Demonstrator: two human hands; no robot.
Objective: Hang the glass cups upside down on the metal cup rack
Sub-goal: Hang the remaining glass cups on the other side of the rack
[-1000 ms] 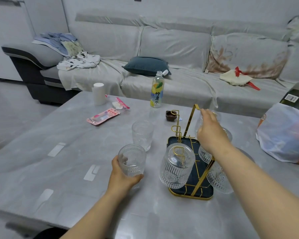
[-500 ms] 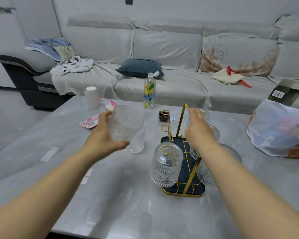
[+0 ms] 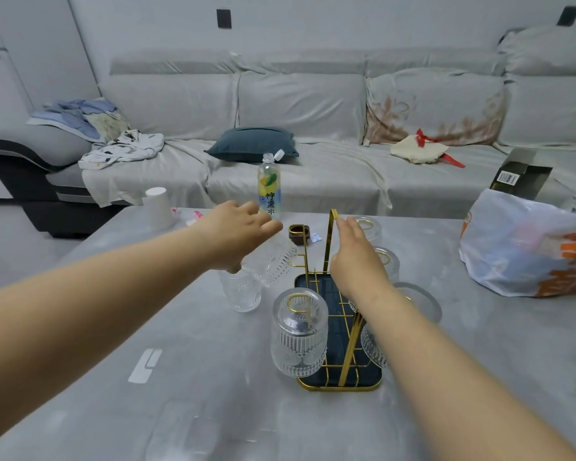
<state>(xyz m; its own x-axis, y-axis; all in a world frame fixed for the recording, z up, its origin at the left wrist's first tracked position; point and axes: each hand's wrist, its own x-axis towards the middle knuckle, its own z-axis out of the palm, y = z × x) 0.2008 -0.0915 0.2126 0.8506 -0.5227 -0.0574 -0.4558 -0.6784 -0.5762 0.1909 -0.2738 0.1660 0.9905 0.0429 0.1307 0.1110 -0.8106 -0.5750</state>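
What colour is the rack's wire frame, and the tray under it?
The metal cup rack has gold wire over a dark blue-black tray, clearest in the head view.

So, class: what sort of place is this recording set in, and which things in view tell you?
Most likely a home living room: a long grey sofa with a dark cushion and loose clothes, behind a low grey table.

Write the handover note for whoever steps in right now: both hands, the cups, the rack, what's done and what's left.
Left hand: holds a tilted glass cup beside the rack's left hooks, not yet hung.
Right hand: fingertips at the top of the metal cup rack handle, steadying it.
Done: one cup hangs upside down on the near left; several more hang on the right side, partly hidden by the right arm.
Left: hang the held cup, then the upright cup standing on the table.
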